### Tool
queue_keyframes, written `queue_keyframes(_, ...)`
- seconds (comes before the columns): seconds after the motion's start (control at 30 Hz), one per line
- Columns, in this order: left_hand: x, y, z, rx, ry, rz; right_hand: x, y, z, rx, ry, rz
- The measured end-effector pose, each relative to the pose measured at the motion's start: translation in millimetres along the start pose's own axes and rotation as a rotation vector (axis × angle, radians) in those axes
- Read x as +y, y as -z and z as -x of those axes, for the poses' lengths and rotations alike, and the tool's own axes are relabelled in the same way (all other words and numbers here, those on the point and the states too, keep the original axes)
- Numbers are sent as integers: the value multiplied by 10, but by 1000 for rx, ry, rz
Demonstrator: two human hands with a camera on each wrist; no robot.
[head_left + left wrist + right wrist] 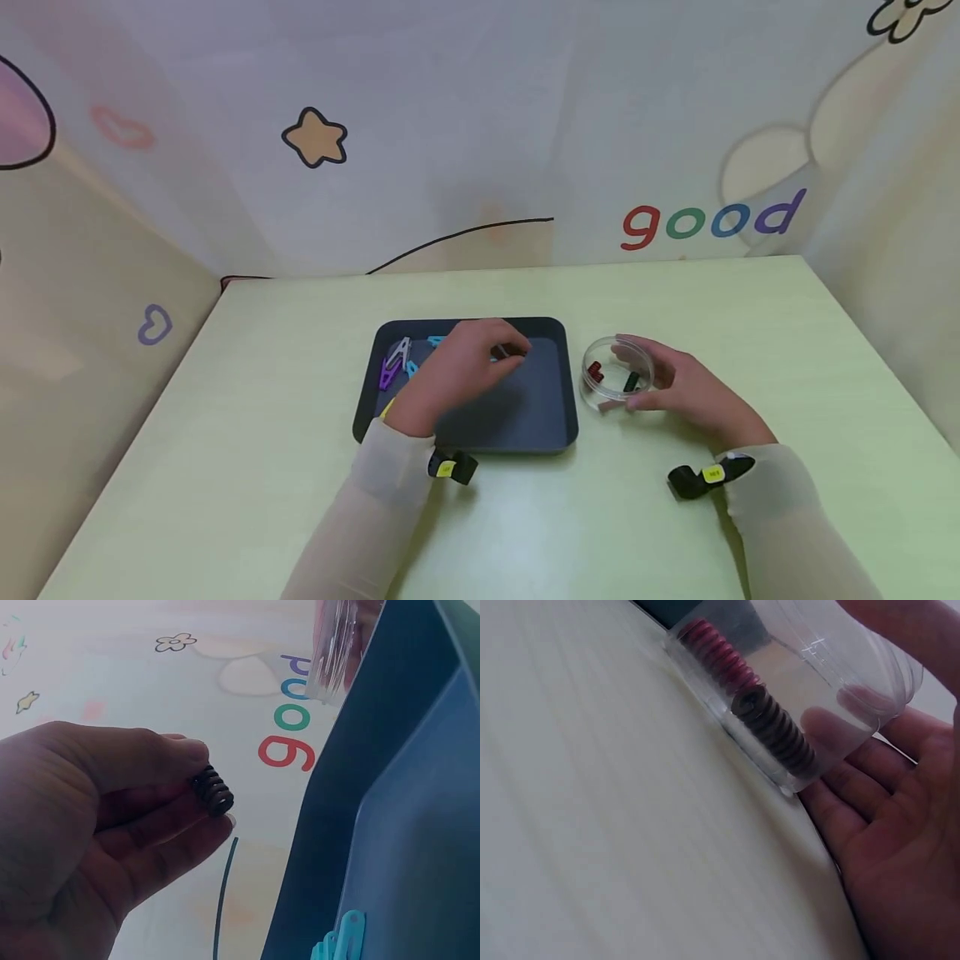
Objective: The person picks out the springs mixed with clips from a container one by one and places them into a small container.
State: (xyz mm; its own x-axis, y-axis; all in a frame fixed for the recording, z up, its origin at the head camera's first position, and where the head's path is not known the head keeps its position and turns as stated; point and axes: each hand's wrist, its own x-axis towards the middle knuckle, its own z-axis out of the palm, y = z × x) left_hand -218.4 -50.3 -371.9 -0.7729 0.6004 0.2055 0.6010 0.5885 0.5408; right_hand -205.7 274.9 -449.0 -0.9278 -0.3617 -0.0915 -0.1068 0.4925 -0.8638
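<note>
My left hand is over the dark tray. Between its thumb and fingers it pinches a small dark coil spring, seen best in the left wrist view. To the right of the tray, my right hand grips a clear round plastic jar from its right side, thumb on the near side and fingers on the far side. Inside the jar lie a red spring and a dark spring, end to end in the right wrist view.
At the tray's left side lie several plastic clips: a purple clip, a pale clip and blue clips, partly behind my left hand. A pale table bears it all. A printed cloth hangs behind.
</note>
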Motion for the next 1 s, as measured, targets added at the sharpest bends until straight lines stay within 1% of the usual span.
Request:
queue_keyframes(0.1, 28, -1, -33, 16, -6, 2, -7, 30, -9, 1, 10, 4)
queue_keyframes(0.27, 56, -25, -60, -4, -14, -4, 6, 37, -16, -10, 3, -9)
queue_keyframes(0.47, 54, -71, -64, -3, -20, -8, -13, 34, -36, -8, 12, -2)
queue_keyframes(0.7, 67, -109, -90, 15, -42, 46, -30, 68, -36, 0, -4, -6)
queue_keyframes(0.9, 113, -149, -76, -19, -25, 43, 9, 55, -18, -22, 8, -24)
queue_keyframes(1.0, 140, -167, -82, -25, -34, 31, 22, 54, -5, -17, 8, -21)
